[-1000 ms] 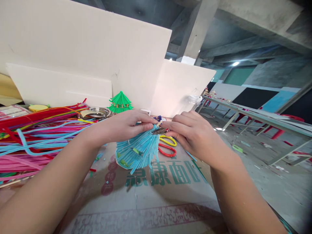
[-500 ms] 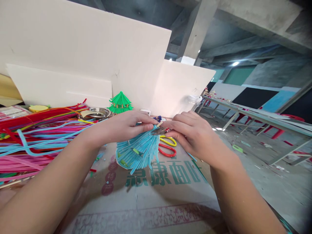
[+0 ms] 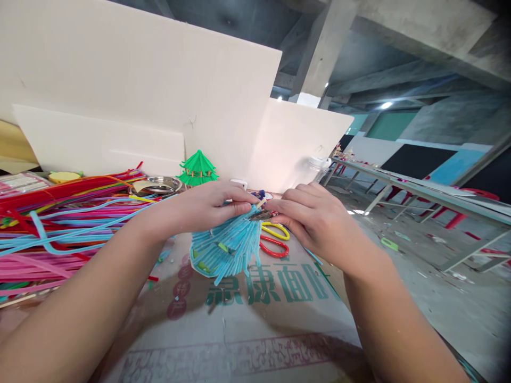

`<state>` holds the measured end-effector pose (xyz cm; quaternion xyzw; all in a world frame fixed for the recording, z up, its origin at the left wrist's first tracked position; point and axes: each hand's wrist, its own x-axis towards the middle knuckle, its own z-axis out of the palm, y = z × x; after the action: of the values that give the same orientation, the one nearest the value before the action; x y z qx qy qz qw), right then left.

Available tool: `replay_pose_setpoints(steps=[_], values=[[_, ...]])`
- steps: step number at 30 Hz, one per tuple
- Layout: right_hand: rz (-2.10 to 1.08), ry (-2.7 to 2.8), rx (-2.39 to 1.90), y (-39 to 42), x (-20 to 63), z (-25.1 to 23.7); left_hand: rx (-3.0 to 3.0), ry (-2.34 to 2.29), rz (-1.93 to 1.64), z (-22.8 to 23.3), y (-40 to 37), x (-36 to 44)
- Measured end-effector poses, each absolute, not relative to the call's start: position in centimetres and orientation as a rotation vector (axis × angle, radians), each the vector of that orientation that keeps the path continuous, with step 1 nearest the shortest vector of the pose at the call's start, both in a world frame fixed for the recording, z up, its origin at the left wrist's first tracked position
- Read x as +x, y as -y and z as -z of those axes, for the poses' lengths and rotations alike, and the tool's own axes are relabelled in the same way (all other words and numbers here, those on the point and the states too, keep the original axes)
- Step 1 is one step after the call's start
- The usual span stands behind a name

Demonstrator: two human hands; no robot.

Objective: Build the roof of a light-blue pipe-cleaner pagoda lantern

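A cone-shaped piece made of light blue pipe cleaners (image 3: 229, 247) spreads downward over the cardboard, with green bits showing at its lower left. My left hand (image 3: 217, 207) pinches it near the top, beside a short pale stick (image 3: 261, 203). From the right, my right hand (image 3: 309, 215) grips small metal pliers (image 3: 261, 215), whose jaws touch the top of the blue piece. The fingers cover most of the handles. Below the right hand lie a yellow scissor handle (image 3: 279, 229) and a red scissor handle (image 3: 274, 250).
Colourful pipe cleaners (image 3: 72, 229) pile up at the left. A green tree ornament (image 3: 198, 169) and a metal bowl (image 3: 159, 185) stand behind my left hand. A clear plastic jar (image 3: 315, 169) is at the back right. White boards (image 3: 139, 80) wall off the rear.
Both hands stay nearly in place. The pliers' jaws seem slightly narrower than before, and the view has shifted a touch.
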<state>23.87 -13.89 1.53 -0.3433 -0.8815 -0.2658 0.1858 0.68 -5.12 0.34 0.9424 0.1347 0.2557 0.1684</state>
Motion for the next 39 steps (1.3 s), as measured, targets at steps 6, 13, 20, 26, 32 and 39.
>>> replay_pose_setpoints(steps=[6,13,20,26,32,39], values=[[0.747,2.488,-0.943,13.99,23.75,-1.56,2.680,-0.404,-0.720,-0.33,5.23,0.74],[0.713,2.479,-0.972,13.93,23.97,-1.49,2.672,-0.394,-0.724,-0.43,5.28,0.77],[0.759,2.466,-0.991,14.03,23.66,-1.34,2.678,-0.392,-0.737,-0.44,5.22,0.66],[0.810,2.471,-0.982,13.89,23.54,-1.17,2.680,-0.397,-0.732,-0.47,5.18,0.61],[0.774,2.446,-0.939,13.70,23.83,-1.03,2.673,-0.378,-0.743,-0.24,5.04,0.64],[0.747,2.426,-0.962,13.64,23.94,-1.05,2.681,-0.393,-0.743,-0.27,5.04,0.59]])
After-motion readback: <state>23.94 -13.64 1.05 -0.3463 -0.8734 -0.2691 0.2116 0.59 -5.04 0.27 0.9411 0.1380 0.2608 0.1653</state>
